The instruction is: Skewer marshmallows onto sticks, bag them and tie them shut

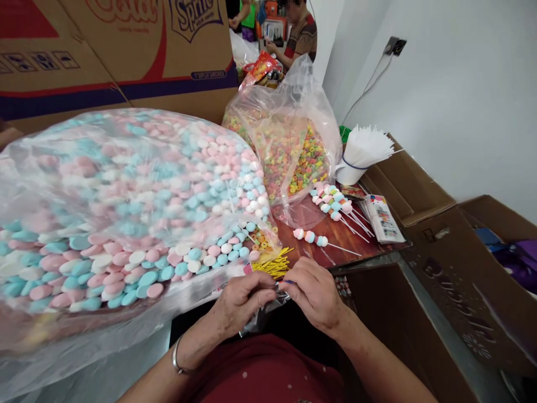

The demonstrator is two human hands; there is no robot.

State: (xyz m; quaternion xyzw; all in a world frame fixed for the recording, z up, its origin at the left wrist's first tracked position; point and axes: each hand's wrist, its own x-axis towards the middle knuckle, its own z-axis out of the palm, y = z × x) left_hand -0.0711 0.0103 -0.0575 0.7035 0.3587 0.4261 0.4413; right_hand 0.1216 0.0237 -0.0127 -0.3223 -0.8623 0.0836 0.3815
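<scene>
My left hand [245, 302] and my right hand [314, 294] meet close to my body at the table's front edge. Both are closed, thumbs and fingertips pinching a small clear plastic bag [272, 305] that crumples below them. A tiny blue bit shows at the right fingertips; I cannot make out what it is. Just beyond the fingers lies a bunch of yellow twist ties [272, 264]. One marshmallow skewer [310, 237] rests on the red table [293, 215], with a pile of similar candy skewers [333, 201] behind it.
A huge clear bag of pastel marshmallows [121, 224] covers the left side. Behind stands a bag of ring candies [289, 151]. A white cup [350, 170] holds white sticks, beside printed packets [381, 218]. Cardboard boxes [474, 280] stand right; another person [304, 36] sits at the back.
</scene>
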